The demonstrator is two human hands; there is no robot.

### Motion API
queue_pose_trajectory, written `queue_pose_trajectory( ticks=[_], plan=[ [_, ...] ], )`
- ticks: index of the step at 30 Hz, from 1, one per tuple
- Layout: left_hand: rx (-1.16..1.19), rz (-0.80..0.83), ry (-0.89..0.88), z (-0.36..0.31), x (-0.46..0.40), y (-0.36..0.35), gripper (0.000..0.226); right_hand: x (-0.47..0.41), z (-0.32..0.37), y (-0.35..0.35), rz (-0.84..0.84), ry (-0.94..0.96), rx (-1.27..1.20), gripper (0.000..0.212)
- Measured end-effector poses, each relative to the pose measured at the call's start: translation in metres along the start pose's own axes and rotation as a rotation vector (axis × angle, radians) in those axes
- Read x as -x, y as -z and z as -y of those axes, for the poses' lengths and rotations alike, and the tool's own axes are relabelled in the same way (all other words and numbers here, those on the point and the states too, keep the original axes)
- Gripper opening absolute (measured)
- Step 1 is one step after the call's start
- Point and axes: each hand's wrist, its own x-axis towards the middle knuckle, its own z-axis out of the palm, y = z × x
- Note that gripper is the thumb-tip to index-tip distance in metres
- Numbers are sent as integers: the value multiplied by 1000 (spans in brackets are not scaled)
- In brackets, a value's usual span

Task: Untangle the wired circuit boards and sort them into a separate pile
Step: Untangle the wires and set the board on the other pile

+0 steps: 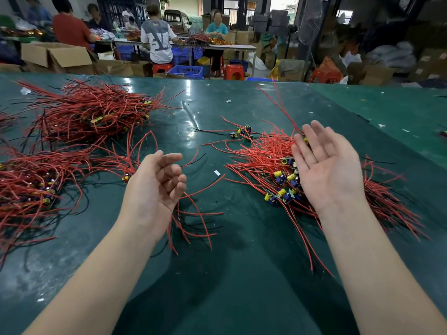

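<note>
Both forearms reach out over the dark green worktop (242, 250), bare in its near part. The left hand (154, 187) hovers with fingers (173, 170) loosely curled and holding nothing. The right hand (329, 170) is raised palm up, fingers spread flat, also empty.

Loose red wires (193, 221) lie on the worktop just beneath and to the right of the left wrist. Under and beside the right hand lies a tangled heap of wired circuit boards (273, 165), its blue and yellow parts showing near the palm; the right forearm hides part of it. At the left edge lies a second heap (36, 184), with a third heap (89, 112) beyond it, well apart from the right one. Small scraps of white paper (217, 172) are scattered between them.

Past the far edge are red stools (234, 71), a blue crate (186, 71), cardboard boxes (58, 56) and several seated people (158, 39) at another table
</note>
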Motion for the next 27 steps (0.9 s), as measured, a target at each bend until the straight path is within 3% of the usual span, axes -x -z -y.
queue_pose_trajectory(
  ticks=[4,8,12,16,19,21,24,27],
  plan=[
    [6,-8,6,0,1,0,29,-1,2,0,59,0,-31,33],
    [0,-12,11,0,2,-1,29,-2,2,0,99,58,-9,29],
    [11,-13,15,-1,2,-1,28,-6,6,5,-47,281,231,16],
    [-14,-31,-2,-1,0,2,27,-13,10,15,-206,466,416,27],
    [-105,-56,-110,-3,-4,6,28,-13,5,15,-222,534,497,32],
    [-275,-85,-243,-6,-7,9,28,-10,-1,12,-175,598,573,34],
    [-729,-84,-485,-8,-10,16,25,-1,-13,4,-43,620,684,34],
    [-1213,66,-558,-6,-13,21,19,9,-24,-3,103,542,710,36]
  ],
)
